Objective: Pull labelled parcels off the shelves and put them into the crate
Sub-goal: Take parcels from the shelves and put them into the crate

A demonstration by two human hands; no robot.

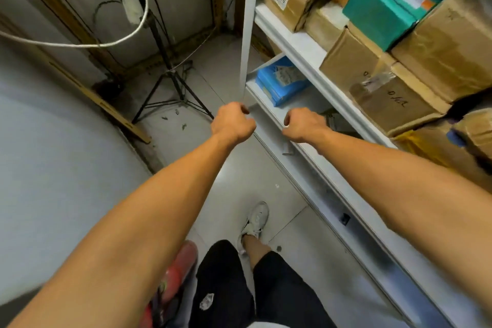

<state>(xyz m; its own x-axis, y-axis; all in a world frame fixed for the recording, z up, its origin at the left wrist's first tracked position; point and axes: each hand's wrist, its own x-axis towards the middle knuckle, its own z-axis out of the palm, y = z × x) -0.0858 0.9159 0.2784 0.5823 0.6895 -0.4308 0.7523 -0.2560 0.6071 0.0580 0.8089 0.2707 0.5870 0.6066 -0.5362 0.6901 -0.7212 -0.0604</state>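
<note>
left hand: fingers curled, nothing held
right hand: fisted, empty, at shelf edge
parcels: stacked on shelf, untouched
crate: not seen
risk: stack toppled if one box is pulled

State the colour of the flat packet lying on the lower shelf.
Blue packet, clearest in the head view.

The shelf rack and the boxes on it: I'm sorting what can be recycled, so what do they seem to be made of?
The shelf rack looks like painted metal: thin, smooth white-grey edges and a slim upright. The boxes look like brown corrugated cardboard, matt, creased, sealed with glossy tape. The blue packet on the lower shelf seems to be shiny plastic film, though blur leaves that open.
</note>
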